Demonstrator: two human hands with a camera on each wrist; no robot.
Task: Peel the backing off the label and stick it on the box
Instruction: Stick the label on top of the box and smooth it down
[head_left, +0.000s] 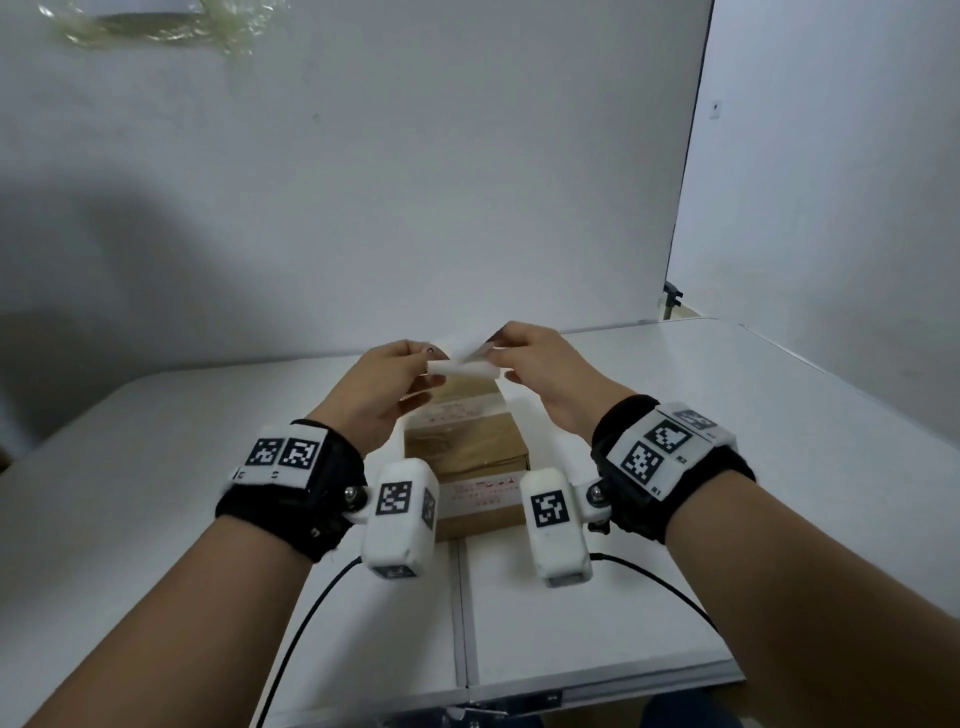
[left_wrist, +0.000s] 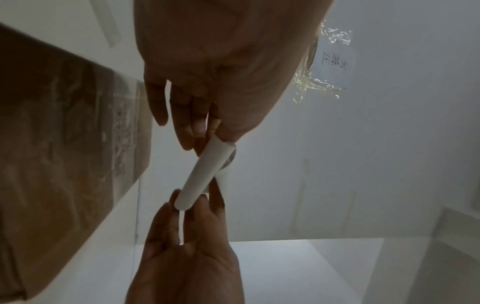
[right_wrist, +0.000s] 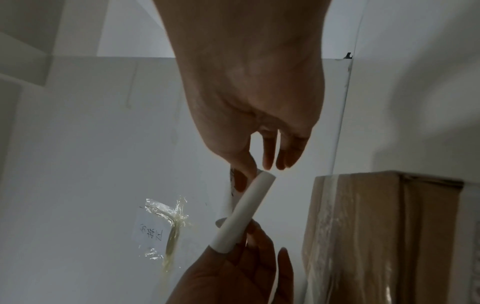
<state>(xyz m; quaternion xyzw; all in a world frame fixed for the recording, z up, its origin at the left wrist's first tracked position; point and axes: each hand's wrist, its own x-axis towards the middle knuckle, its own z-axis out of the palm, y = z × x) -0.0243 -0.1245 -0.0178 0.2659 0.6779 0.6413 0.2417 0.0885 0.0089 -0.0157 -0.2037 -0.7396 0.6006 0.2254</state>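
A white label (head_left: 465, 369) hangs in the air above a brown cardboard box (head_left: 467, 441) taped with clear tape. Its near part is curled into a tight roll (left_wrist: 205, 174), and a flat layer with dark print (left_wrist: 229, 162) stands behind the roll. My left hand (head_left: 428, 364) pinches the label's left end between thumb and fingers. My right hand (head_left: 493, 353) pinches the right end, seen in the right wrist view as thumb against finger (right_wrist: 249, 174). Both hands hover over the far half of the box (right_wrist: 376, 236), not touching it. Which layer is the backing I cannot tell.
The box stands on a white table (head_left: 779, 467) with a seam (head_left: 460, 597) running toward me. A white wall panel (head_left: 415, 182) rises just behind, with a taped note (right_wrist: 161, 226) on it. Black cables (head_left: 311, 623) trail from both wrists. A black clamp (head_left: 672, 296) sits at the back right.
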